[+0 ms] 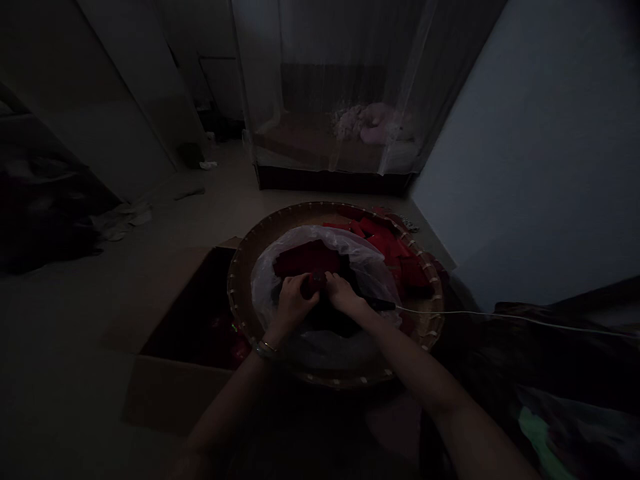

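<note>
Both hands meet over a large round woven bamboo tray (235, 267). My left hand (295, 300) curls its fingers around a small dark red rounded object (317, 280); its exact kind is too dim to make out. My right hand (343, 293) is closed at the object's right side, fingertips against it. Beneath them a crumpled clear plastic bag (267, 260) lies spread in the tray, with dark red material (310, 257) and something black on it. A black handle (380, 305) with a thin white cord (450, 312) extends from beside my right wrist; its other end is hidden.
Several red folded pieces (390, 243) are heaped at the tray's right side. An open cardboard box (175, 367) with red items stands at the left. Farther off is a bed behind a sheer net (325, 87); a pale wall (540, 147) rises at right. Dark cloth piles lie left.
</note>
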A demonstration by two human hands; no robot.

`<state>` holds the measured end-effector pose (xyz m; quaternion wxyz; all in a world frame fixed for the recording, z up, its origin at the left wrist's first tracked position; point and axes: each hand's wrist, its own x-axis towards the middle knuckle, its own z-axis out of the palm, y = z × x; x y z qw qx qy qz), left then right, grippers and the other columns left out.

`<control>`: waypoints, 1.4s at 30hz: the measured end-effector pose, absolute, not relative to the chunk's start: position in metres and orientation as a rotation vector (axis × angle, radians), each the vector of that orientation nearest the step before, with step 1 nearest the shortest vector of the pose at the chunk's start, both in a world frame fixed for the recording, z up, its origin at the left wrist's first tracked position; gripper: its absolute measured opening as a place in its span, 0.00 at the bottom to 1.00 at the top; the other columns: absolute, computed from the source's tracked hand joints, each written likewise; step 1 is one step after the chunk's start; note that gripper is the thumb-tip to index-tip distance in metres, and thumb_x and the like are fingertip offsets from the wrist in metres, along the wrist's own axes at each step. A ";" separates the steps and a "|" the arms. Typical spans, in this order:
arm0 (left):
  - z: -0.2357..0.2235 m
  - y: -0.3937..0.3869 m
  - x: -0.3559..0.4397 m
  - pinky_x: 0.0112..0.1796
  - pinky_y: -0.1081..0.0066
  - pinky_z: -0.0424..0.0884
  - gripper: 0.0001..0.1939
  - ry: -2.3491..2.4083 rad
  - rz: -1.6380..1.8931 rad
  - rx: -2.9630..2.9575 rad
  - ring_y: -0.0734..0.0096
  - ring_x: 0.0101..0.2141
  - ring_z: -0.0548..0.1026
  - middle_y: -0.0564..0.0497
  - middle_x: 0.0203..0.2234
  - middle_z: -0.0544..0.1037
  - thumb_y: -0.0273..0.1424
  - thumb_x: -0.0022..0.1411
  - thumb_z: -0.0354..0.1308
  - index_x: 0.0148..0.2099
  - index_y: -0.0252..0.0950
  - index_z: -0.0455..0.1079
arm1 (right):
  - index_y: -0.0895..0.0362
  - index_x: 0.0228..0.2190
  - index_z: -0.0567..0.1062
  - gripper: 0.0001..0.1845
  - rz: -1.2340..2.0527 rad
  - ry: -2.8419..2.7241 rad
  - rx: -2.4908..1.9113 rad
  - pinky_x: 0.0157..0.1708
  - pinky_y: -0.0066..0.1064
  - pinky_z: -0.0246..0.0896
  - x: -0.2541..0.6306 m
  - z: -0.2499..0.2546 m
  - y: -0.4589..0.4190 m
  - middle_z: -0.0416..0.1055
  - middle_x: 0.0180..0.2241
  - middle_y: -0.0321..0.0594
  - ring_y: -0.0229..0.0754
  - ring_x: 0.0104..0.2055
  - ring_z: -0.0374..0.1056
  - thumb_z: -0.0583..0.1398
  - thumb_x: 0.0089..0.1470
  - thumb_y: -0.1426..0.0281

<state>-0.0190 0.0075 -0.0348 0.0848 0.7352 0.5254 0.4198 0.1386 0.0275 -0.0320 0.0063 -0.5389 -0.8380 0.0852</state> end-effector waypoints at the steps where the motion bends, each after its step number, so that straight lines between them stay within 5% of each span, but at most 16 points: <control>1: -0.035 0.008 -0.019 0.41 0.64 0.69 0.21 1.565 1.250 2.190 0.62 0.38 0.71 0.48 0.38 0.77 0.27 0.46 0.63 0.46 0.36 0.68 | 0.60 0.46 0.68 0.16 0.290 -2.599 -1.675 0.37 0.32 0.57 0.139 -0.033 0.029 0.66 0.43 0.51 0.45 0.41 0.63 0.47 0.59 0.76; 10: -0.033 0.006 -0.022 0.41 0.64 0.69 0.22 1.558 1.272 2.172 0.61 0.39 0.71 0.48 0.39 0.76 0.27 0.47 0.63 0.47 0.37 0.68 | 0.58 0.34 0.72 0.15 0.683 -2.162 -1.419 0.35 0.28 0.58 0.164 -0.032 0.046 0.71 0.33 0.38 0.39 0.35 0.65 0.60 0.38 0.78; 21: -0.036 0.006 -0.020 0.40 0.63 0.69 0.22 1.547 1.268 2.191 0.62 0.38 0.71 0.48 0.38 0.76 0.28 0.47 0.63 0.47 0.36 0.67 | 0.55 0.35 0.72 0.17 1.620 -0.972 -1.124 0.30 0.26 0.66 0.188 -0.022 0.034 0.72 0.37 0.36 0.37 0.35 0.68 0.60 0.37 0.74; 26: -0.037 0.006 -0.020 0.41 0.63 0.69 0.22 1.527 1.263 2.190 0.62 0.39 0.71 0.48 0.39 0.76 0.27 0.47 0.63 0.47 0.37 0.68 | 0.56 0.33 0.71 0.14 1.789 -0.713 -0.986 0.37 0.30 0.68 0.184 -0.016 0.032 0.74 0.34 0.37 0.38 0.38 0.70 0.53 0.42 0.77; 34: -0.035 0.005 -0.018 0.41 0.64 0.69 0.21 1.521 1.224 2.211 0.62 0.39 0.71 0.48 0.38 0.76 0.26 0.46 0.63 0.45 0.37 0.68 | 0.58 0.32 0.71 0.14 1.854 -0.616 -0.979 0.38 0.33 0.68 0.176 -0.002 0.032 0.74 0.30 0.41 0.39 0.35 0.71 0.48 0.56 0.65; 42: -0.031 0.003 -0.018 0.39 0.65 0.69 0.21 1.488 1.185 2.262 0.63 0.38 0.70 0.48 0.38 0.76 0.26 0.47 0.63 0.46 0.35 0.68 | 0.58 0.37 0.69 0.14 1.790 -0.998 -0.995 0.42 0.37 0.66 0.182 0.031 0.024 0.73 0.36 0.42 0.41 0.40 0.70 0.52 0.46 0.76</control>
